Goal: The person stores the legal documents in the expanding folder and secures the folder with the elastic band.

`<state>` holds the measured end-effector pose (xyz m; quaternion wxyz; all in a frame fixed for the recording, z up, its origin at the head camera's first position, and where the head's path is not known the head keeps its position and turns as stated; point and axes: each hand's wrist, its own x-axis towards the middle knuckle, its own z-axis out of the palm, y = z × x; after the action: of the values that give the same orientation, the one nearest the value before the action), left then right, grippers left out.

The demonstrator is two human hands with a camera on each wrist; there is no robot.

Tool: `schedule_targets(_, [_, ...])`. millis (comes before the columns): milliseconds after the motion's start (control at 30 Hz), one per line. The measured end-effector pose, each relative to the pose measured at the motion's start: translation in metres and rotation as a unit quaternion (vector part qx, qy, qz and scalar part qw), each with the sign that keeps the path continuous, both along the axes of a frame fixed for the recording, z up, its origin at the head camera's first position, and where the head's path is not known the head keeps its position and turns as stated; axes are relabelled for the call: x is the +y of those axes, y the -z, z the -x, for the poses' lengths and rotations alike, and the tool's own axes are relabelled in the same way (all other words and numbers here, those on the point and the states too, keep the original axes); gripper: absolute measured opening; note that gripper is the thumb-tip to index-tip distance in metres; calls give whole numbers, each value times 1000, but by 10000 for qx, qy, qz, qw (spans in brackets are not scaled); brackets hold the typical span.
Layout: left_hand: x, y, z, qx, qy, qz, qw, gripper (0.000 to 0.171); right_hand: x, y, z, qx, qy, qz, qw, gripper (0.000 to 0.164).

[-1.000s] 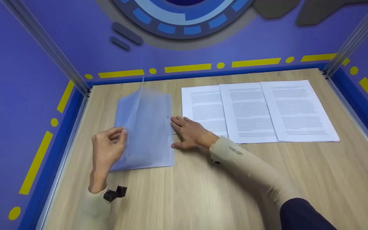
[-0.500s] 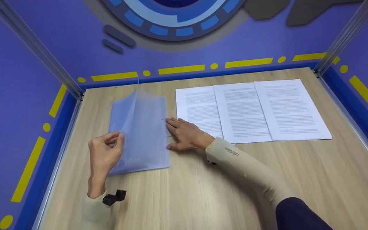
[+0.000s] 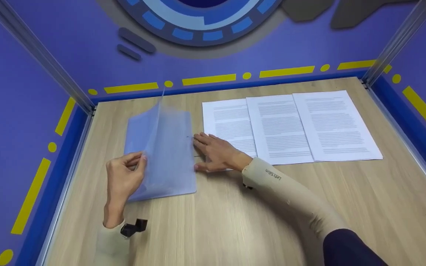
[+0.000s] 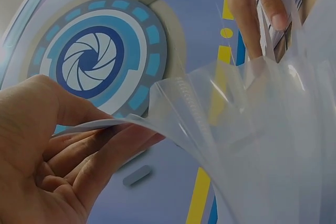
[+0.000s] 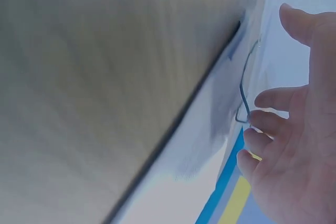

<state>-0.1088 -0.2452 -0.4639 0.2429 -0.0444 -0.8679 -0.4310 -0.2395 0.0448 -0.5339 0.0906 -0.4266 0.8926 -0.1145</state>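
A translucent bluish plastic folder [image 3: 174, 155] with clear inner sheets lies on the left half of the table, its front leaf lifted and curving up. My left hand [image 3: 125, 175] pinches the left edge of that leaf between thumb and fingers. In the left wrist view several clear plastic sheets [image 4: 252, 124] fan out from the edge it holds. My right hand [image 3: 216, 152] rests palm down with fingers spread, its fingertips at the folder's right edge. It partly covers the lower left of the nearest printed paper stack [image 3: 231, 120].
Two more printed paper stacks, a middle one [image 3: 281, 129] and a right one [image 3: 338, 125], overlap in a row to the right. A wooden table [image 3: 242, 225] carries everything. Purple-blue panels [image 3: 213, 62] with metal corner posts enclose the back and sides.
The camera view shifts slightly, moving the scene a little left. The lifted leaf's top leans slightly rightward compared with half a second ago. Both hands keep nearly the same pose.
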Motion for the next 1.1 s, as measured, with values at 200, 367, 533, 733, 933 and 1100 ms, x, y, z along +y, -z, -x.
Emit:
schedule_targets(200, [-1, -2, 1, 96, 20, 49, 9999, 17, 17, -14, 4, 19, 217, 104, 9997, 94])
schedule_targets(367, [-2, -3, 2, 164, 53, 61, 9998, 17, 38, -26, 8, 151, 474, 96, 9987, 91])
schedule_targets(533, [-3, -3, 0, 122, 9, 102, 9999, 17, 67, -37, 12, 254, 767, 280, 9963, 89])
schedule_targets(733, [-3, -3, -2, 193, 6, 175, 9997, 18, 110, -48, 21, 327, 1197, 528, 9909, 88])
schedule_targets(933, [-2, -3, -2, 261, 2, 166, 9995, 17, 153, -60, 29, 254, 1709, 659, 9827, 89])
schedule_targets(1100, [-2, -2, -3, 267, -6, 132, 9996, 17, 183, -66, 34, 212, 2062, 769, 9753, 90])
